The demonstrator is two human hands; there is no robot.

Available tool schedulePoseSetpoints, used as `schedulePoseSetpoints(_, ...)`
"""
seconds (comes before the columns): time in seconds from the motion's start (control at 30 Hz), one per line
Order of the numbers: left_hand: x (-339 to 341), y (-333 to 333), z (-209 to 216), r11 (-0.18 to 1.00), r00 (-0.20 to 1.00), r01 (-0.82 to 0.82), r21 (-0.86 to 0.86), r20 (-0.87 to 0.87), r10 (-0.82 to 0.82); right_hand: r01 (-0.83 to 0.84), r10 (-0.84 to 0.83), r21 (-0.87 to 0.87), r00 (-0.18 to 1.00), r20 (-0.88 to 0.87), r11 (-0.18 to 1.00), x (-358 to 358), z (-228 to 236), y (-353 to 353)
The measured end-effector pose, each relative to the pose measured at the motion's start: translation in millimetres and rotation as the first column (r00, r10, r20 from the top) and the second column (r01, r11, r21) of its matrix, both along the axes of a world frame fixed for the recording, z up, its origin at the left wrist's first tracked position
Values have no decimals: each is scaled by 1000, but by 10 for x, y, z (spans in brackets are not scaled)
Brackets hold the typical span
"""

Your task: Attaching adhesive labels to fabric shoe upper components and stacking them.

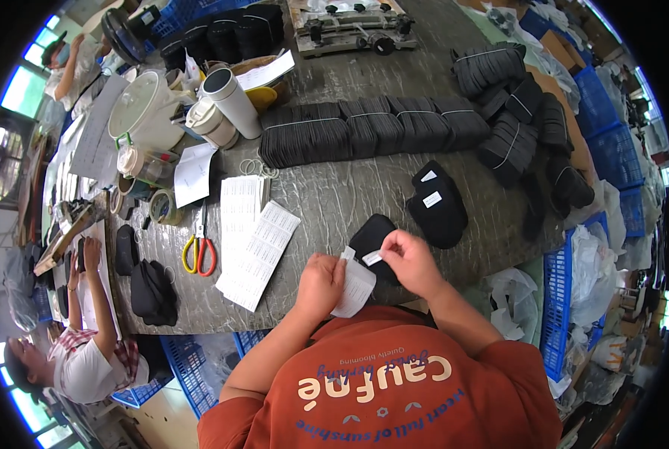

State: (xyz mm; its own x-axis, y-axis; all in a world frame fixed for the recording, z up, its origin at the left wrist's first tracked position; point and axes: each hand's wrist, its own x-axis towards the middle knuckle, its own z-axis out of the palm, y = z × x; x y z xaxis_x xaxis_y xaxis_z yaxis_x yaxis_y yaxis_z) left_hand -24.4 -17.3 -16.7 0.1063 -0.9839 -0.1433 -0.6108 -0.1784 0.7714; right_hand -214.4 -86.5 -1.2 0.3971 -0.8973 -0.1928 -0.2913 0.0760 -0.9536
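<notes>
My left hand is closed on a white label sheet that hangs down toward the table's near edge. Pinched in the fingertips of my right hand is a small white label. That label is over a black rounded fabric piece lying between and just beyond both hands; whether it touches the fabric I cannot tell. Further right lie overlapping black fabric pieces, with white labels on them. More printed label sheets lie to the left of my left hand.
Scissors with red and yellow handles lie left. Banded black stacks run across the middle, with more bundles at right. Cups, a white tumbler and a tub stand far left. A co-worker works at the left.
</notes>
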Motion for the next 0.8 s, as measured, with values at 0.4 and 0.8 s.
schedulePoseSetpoints(0.4,-97,19,-76,827,855,508,-238,252,-453,16,-36,-99,979,-202,995,55,-332,-222)
schedulePoseSetpoints(0.8,-103,31,-91,826,844,522,-213,266,-465,5,-4,4,989,-147,1000,29,-326,-277)
